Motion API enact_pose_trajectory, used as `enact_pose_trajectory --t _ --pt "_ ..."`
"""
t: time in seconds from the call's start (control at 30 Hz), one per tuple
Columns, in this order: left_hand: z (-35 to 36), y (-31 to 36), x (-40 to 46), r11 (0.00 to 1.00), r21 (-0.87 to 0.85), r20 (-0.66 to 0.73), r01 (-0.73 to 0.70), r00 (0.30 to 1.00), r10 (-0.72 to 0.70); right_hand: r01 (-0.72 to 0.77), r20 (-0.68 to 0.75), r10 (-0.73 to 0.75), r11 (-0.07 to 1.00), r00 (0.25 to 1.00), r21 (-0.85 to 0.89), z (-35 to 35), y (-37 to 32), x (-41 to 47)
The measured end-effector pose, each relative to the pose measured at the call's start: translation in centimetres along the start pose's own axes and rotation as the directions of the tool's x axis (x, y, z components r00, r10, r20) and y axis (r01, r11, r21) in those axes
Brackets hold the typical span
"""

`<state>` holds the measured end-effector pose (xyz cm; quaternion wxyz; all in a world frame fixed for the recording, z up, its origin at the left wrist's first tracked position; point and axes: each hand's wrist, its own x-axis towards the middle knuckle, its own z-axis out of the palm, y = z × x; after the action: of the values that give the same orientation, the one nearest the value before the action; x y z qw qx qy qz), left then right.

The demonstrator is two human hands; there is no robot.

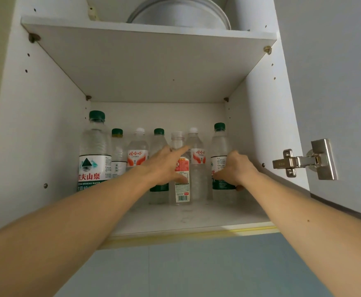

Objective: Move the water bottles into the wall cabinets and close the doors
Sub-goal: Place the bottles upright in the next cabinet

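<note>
Several water bottles stand in a row on the lower shelf (pixel 192 219) of an open white wall cabinet. A large green-capped bottle (pixel 95 151) is at the far left. My left hand (pixel 164 163) wraps around a clear-capped bottle (pixel 181 189) with a red label and barcode, index finger stretched along its side. My right hand (pixel 233 168) grips the green-capped bottle (pixel 219 144) at the right end of the row. Two white-capped bottles with orange labels (pixel 137 151) (pixel 197 168) stand between the others.
The cabinet door (pixel 336 82) hangs open at the right, its metal hinge (pixel 303 160) close to my right forearm. Stacked white plates (pixel 181 13) sit on the upper shelf (pixel 149 61). Grey-blue wall tiles (pixel 196 271) lie below the cabinet.
</note>
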<state>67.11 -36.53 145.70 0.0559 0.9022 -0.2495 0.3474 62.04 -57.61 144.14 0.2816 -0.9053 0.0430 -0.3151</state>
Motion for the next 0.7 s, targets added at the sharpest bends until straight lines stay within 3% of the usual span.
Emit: enact_pose_trajectory --t 0.13,0.3,0.53,0.7 --pt "0.5 -0.4 1.2 0.962 0.266 -0.037 -0.057 0.997 0.069 0.015 0.005 -0.015 0.999 1.0 0.046 -0.1 0.7 0.4" --pt "1.7 -1.1 1.7 0.901 0.425 -0.098 -0.089 0.985 0.144 0.011 0.005 -0.011 0.997 1.0 0.078 0.3 1.5 1.2" --pt "2.3 0.3 1.7 0.867 0.494 -0.156 -0.064 0.974 0.161 0.012 0.0 -0.012 1.0 1.0 -0.011 0.3 0.9 1.6" --pt "2.2 0.6 1.2 0.885 0.465 -0.142 -0.021 0.985 0.098 -0.015 0.031 0.021 0.984 0.999 -0.178 0.1 -0.3 1.7"
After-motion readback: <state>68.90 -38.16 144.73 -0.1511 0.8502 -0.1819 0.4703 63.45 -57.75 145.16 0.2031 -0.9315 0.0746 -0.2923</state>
